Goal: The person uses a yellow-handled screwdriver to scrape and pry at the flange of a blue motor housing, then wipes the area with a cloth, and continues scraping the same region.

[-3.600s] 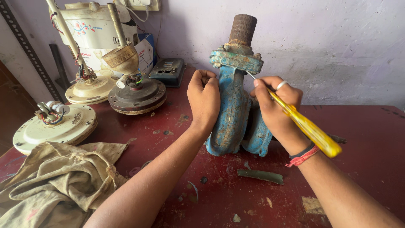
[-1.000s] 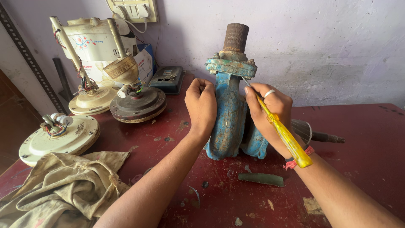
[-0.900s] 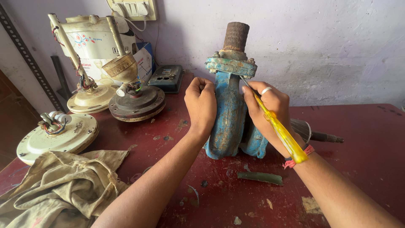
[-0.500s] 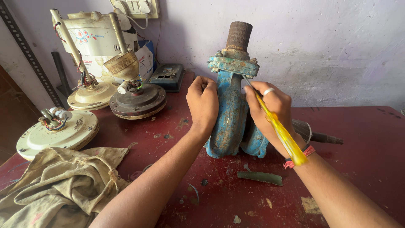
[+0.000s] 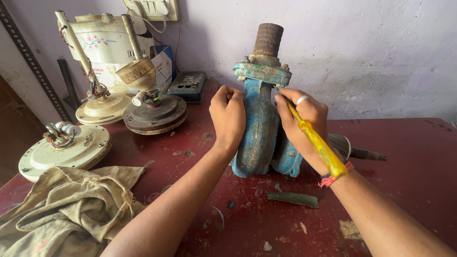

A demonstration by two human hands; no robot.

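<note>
- My left hand (image 5: 228, 113) stays pressed on the blue pump body (image 5: 259, 128), grip closed.
- My right hand (image 5: 304, 124) pinches the yellow screwdriver (image 5: 316, 143), whose handle now tilts lower; the tip stays under the flange (image 5: 262, 72).

we see a chipped blue pump body (image 5: 259, 128) with a rust-brown pipe stub (image 5: 268, 39) on a dark red table (image 5: 404, 157), a translucent yellow screwdriver handle (image 5: 319, 145), cream fan motor housings (image 5: 64, 150) far left, and a stained beige cloth (image 5: 66, 204) near left.
</note>
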